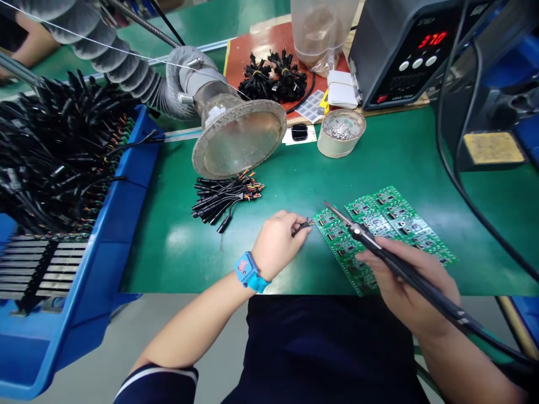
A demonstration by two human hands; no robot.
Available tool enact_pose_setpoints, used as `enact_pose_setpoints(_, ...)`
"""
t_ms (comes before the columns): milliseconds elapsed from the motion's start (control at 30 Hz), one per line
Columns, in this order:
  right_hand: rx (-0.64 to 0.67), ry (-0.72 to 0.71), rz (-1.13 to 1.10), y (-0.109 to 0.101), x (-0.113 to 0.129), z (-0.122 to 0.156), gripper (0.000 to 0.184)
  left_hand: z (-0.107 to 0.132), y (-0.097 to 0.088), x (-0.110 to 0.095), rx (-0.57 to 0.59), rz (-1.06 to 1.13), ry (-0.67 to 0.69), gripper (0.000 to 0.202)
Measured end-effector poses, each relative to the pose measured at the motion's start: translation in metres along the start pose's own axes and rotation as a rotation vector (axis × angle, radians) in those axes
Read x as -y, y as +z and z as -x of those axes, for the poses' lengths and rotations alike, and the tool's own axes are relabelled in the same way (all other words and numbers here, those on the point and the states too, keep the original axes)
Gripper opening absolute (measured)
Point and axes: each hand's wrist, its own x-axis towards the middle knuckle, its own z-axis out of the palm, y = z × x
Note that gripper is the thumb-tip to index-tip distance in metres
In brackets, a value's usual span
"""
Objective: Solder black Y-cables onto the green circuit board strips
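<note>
Between the thumb and fingers of my left hand (280,238) is a short black cable (300,226). Its thin coloured wire ends point right, at the left edge of the green circuit boards (337,241). Whether the wires touch the board I cannot tell. My right hand (415,280) grips a soldering iron (379,247) like a pen, its tip pointing up and left above the boards' upper left corner. A pile of black cables (225,199) with bared coloured wires lies left of my left hand.
A fume extractor hood (240,140) hangs over the cable pile. At left stands a blue crate (126,185) full of black cables. Behind are a round tin (339,143) of metal bits and a soldering station (404,56) reading 370. A yellow sponge (492,147) sits at right. Another person's arm (31,42) shows top left.
</note>
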Motion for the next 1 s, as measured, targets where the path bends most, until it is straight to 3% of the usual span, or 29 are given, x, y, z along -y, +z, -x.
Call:
enact_pose_setpoints(200, -0.073, -0.028, 0.051, 0.001, -0.004, 0.001, 0.028, 0.0, 0.009, -0.001, -0.042, -0.006, 0.006, 0.012)
enact_pose_setpoints(567, -0.049, -0.028, 0.171, 0.007, 0.001, -0.005, 0.023, 0.002, 0.012, 0.002, -0.036, -0.009, -0.002, 0.015)
enact_pose_setpoints(1000, -0.056, 0.11, 0.175, 0.004, 0.002, 0.001, 0.02, 0.003, 0.013, -0.002, -0.053, -0.047, -0.016, 0.016)
